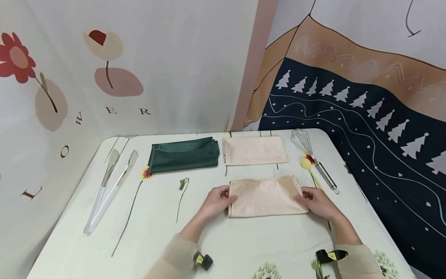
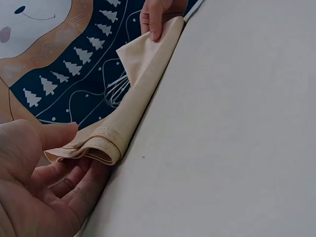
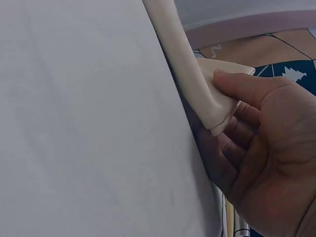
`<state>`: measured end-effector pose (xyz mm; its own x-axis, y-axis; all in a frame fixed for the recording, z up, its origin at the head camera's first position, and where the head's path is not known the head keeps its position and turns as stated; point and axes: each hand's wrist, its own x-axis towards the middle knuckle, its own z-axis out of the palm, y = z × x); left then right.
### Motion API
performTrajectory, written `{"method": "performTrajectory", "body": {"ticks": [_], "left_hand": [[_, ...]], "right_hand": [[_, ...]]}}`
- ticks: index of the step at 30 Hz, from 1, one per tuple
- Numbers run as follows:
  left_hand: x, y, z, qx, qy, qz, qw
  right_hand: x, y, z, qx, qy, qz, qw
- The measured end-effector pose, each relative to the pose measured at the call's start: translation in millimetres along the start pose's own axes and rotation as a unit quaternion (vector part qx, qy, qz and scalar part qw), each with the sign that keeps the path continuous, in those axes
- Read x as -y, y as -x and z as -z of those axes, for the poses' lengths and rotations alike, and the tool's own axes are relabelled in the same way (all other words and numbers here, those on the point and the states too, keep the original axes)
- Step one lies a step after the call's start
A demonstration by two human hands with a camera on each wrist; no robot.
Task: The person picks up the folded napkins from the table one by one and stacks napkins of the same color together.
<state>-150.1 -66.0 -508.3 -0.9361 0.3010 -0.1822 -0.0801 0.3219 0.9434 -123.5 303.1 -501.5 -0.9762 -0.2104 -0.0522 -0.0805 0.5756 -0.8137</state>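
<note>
A folded beige cloth lies in front of me, its layered left edge stacked in several folds. At its left end my left hand grips it, thumb over the top and fingers underneath. My right hand pinches the opposite end between thumb and fingers. The left wrist view shows the cloth's rolled, stitched edge resting on the left fingers. From the right wrist, the cloth's corner is seen under the right thumb.
Behind the held cloth lie a second folded beige cloth and a folded dark green cloth. Metal tongs with white handles lie at the left. A whisk and a yellow spoon lie close beyond my right hand. Hanging fabric borders the table.
</note>
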Motion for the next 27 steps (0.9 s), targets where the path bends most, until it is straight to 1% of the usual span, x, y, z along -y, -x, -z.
{"method": "performTrajectory", "body": {"ticks": [2, 5, 8, 10, 12, 15, 19, 23, 27], "left_hand": [[2.6, 2.7, -1.0, 0.002, -0.01, -0.001, 0.9999], [3.9, 5.8, -1.6, 0.009, -0.014, -0.013, 0.9998], [3.5, 7.7, -2.3, 0.012, -0.023, -0.025, 0.9994], [3.3, 8.6, -3.0, 0.01, -0.031, -0.035, 0.9989], [3.3, 9.2, -3.8, 0.005, -0.036, -0.038, 0.9986], [3.5, 9.0, -5.0, -0.003, -0.031, -0.038, 0.9988], [2.8, 7.7, -5.8, -0.018, -0.023, -0.033, 0.999], [0.6, 4.2, -5.5, -0.035, -0.012, -0.032, 0.9988], [0.1, -1.3, -3.6, -0.051, 0.01, -0.018, 0.9985]], "right_hand": [[1, 2.1, 0, 0.012, -0.009, -0.011, 0.9998], [2, 3.4, 1, 0.03, -0.03, -0.033, 0.9986], [0, 3.7, 2, 0.044, -0.042, -0.041, 0.9973], [-1, 4.0, 1, 0.046, -0.039, -0.037, 0.9975], [-3, 4.4, 0, 0.041, -0.028, -0.034, 0.9982], [-4, 4.9, -2, 0.035, -0.021, -0.027, 0.9988], [-3, 5.1, -4, 0.028, -0.037, -0.033, 0.9984], [-1, 3.3, -4, 0.008, -0.052, -0.04, 0.9978], [1, -1.3, -4, -0.014, -0.054, -0.036, 0.9978]]}}
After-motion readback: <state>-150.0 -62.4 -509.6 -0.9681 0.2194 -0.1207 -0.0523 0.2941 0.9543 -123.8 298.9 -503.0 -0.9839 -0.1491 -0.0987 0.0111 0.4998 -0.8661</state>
